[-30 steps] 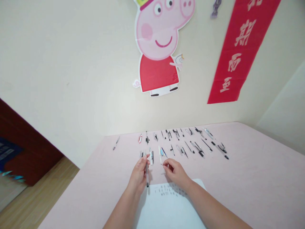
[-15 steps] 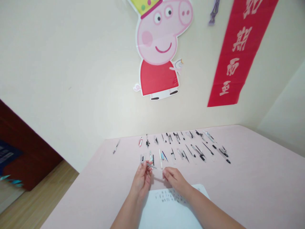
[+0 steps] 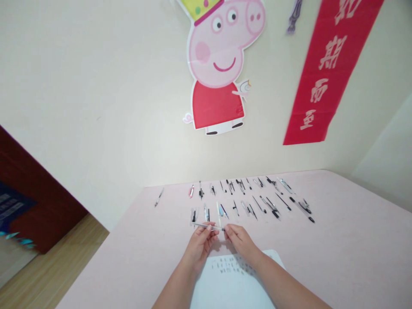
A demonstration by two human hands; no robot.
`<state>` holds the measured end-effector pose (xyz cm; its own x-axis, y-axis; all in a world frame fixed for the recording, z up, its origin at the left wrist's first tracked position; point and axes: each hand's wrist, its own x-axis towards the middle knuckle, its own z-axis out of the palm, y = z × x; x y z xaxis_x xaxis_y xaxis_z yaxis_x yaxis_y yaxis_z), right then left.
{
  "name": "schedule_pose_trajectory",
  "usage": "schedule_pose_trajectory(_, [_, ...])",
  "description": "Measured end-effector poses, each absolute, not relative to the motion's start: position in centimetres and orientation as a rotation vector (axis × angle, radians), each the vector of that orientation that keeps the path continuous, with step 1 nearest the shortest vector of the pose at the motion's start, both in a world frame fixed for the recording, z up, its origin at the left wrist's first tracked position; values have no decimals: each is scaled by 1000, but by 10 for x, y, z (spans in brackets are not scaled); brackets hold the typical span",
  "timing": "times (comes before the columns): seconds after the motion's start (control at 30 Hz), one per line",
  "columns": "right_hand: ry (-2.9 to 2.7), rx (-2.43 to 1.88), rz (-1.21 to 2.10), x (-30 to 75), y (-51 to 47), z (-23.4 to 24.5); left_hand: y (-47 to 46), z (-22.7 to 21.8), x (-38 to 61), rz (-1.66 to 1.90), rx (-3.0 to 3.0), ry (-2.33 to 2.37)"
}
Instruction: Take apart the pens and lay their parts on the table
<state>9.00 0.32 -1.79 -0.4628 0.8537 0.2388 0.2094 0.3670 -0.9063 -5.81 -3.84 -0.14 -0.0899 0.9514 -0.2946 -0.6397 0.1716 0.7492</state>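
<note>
My left hand [image 3: 202, 243] pinches a slim grey pen [image 3: 200, 225] between thumb and fingertips, above the front row of pen parts. The pen lies nearly level, its left end sticking out past my fingers. At its dark right end, the closed fingertips of my right hand [image 3: 238, 239] grip it. Whether the right fingers also hide a small part, I cannot tell. Just beyond the hands lie a white pen [image 3: 218, 212], a light blue piece [image 3: 221, 210] and a clear barrel with black parts [image 3: 193, 215].
Two rows of taken-apart pens, with black refills [image 3: 283, 201] and clear barrels, cross the pink table [image 3: 128, 266]. A single pen [image 3: 159, 197] lies at the left. Under my forearms is a white sheet [image 3: 230, 289] with rows of dark marks. A wall stands behind the table.
My left hand has moved right, closer to my right hand. The pen now reaches my right fingertips, where a clear end showed before. The view has shifted slightly.
</note>
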Motion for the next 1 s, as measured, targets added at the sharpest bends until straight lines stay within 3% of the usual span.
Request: schedule_pose_trajectory(1.0, [-1832,-903,1115,89,4,-18,-34,-10,-61,1367,390,961])
